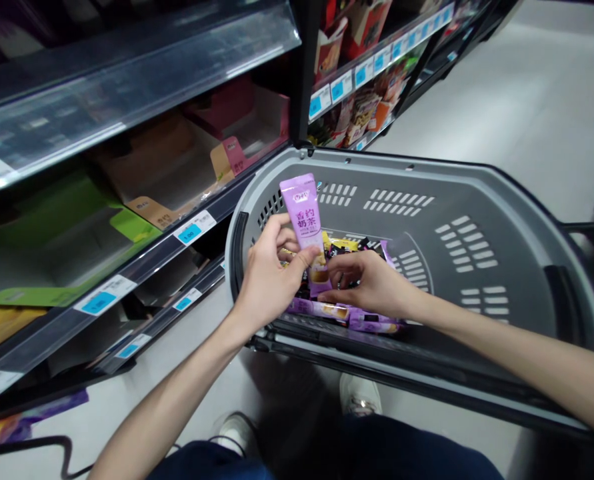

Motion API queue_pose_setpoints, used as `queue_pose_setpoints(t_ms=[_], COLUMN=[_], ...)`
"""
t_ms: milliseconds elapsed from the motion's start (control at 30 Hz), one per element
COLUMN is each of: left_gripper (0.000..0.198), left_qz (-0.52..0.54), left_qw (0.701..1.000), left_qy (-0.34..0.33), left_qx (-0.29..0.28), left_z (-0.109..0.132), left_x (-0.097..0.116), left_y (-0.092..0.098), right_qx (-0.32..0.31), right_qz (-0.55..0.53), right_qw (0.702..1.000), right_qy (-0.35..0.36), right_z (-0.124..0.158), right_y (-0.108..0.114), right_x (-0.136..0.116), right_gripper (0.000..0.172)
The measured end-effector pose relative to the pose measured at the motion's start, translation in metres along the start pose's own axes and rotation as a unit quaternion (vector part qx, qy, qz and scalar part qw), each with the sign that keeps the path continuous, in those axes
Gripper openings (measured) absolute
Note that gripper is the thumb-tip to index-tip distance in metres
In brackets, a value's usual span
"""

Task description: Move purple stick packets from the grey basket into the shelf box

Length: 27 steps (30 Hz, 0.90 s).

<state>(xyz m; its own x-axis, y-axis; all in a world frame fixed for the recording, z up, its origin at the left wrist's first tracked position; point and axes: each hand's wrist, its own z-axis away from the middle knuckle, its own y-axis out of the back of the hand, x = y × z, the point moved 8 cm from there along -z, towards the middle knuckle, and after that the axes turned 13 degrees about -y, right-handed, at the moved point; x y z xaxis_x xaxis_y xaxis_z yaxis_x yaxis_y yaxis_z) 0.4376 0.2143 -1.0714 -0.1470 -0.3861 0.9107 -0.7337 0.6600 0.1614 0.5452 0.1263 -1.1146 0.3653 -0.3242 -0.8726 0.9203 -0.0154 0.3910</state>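
A purple stick packet [305, 217] with dark lettering stands upright over the left part of a grey basket [477, 175]. My left hand [277, 267] pinches its lower half between thumb and fingers. My right hand [364, 281] is at the packet's bottom end, its fingers curled and the fingertips close against the packet's edge; whether they grip it I cannot make out. Beneath both hands, several purple packets [371, 321] and some yellow and black ones [344, 245] lie on the basket's bottom.
Store shelves with green, brown and pink display boxes [249, 127] and blue-white price tags [195, 227] run along the left. Red packaged goods [371, 27] fill a shelf farther back. Two shoes [361, 395] show below the basket, and a dark cable [31, 443] lies lower left.
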Motion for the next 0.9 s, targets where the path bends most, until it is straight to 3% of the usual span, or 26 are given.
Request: queue_pose_setpoints(t_ms=[233, 433, 567, 700, 900], left_gripper=[0.045, 0.039, 0.030, 0.021, 0.025], left_qz=[0.008, 0.000, -0.066, -0.113, -0.121], left_qw=[1.000, 0.999, 0.998, 0.990, 0.989], left_qy=[-0.006, 0.005, -0.018, -0.036, -0.047], left_qx=[0.019, 0.051, -0.007, -0.075, -0.073], left_z=[0.000, 0.001, 0.001, 0.001, 0.002], left_x=[-0.002, -0.004, 0.007, 0.014, 0.014], left_y=[0.001, 0.006, 0.001, -0.006, -0.005], right_qx=[-0.021, -0.017, 0.007, 0.026, -0.032], right_qz=[-0.002, 0.000, -0.015, -0.033, -0.076], right_qw=[1.000, 1.000, 1.000, 0.999, 0.997], right_qy=[0.002, 0.000, 0.000, -0.010, -0.004], right_z=[0.002, 0.002, 0.001, 0.001, 0.005], right_y=[-0.003, -0.003, 0.002, 0.009, 0.004], right_x=[-0.004, -0.004, -0.002, -0.003, -0.010], right_gripper=[0.025, 0.024, 0.026, 0.040, 0.049])
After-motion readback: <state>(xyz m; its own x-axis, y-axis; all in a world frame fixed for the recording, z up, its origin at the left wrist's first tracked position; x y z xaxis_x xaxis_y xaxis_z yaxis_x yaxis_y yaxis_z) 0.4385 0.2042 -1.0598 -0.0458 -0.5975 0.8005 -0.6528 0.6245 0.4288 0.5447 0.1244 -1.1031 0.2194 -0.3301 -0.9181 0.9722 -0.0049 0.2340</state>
